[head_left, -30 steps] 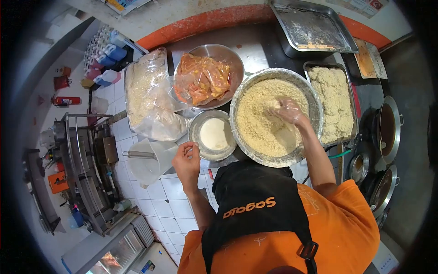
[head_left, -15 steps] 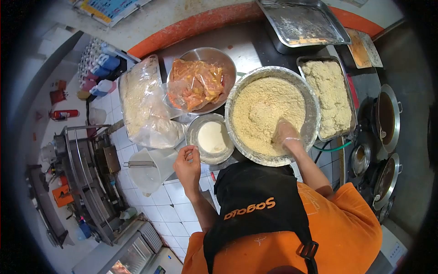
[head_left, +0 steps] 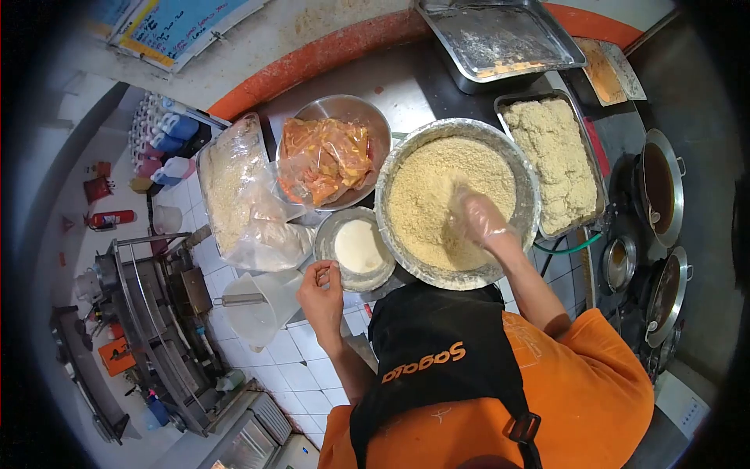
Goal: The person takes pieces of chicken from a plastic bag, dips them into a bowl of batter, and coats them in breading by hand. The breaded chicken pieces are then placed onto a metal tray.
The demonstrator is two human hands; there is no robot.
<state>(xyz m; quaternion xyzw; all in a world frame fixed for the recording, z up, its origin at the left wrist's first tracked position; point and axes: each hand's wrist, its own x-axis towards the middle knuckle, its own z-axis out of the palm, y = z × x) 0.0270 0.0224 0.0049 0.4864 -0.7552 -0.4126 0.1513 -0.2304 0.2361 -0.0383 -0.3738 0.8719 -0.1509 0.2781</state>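
My right hand [head_left: 482,221], in a clear plastic glove, reaches into a large metal basin [head_left: 532,205] of pale yellow crumbs [head_left: 422,187]. Its fingers point down at the crumbs and are blurred and partly hidden. Close by the near-left rim of a smaller metal bowl [head_left: 324,248], my bare left hand [head_left: 320,295] is curled closed, with nothing showing in it. Creamy white batter [head_left: 361,246] fills the bottom of that bowl. Behind it, a steel bowl [head_left: 380,117] holds a clear bag of marinated raw meat [head_left: 326,156].
Right of the basin stands a tray of crumbs [head_left: 553,160], below a stacked metal pan [head_left: 500,39]. To the left lie a plastic-covered tray [head_left: 234,172] and a translucent jug [head_left: 262,313]. Woks [head_left: 662,187] line the far right.
My right hand has lifted slightly and shifted left within the basin, stirring the crumbs. My left hand stays curled beside the small bowl. The whole view has shifted a little.
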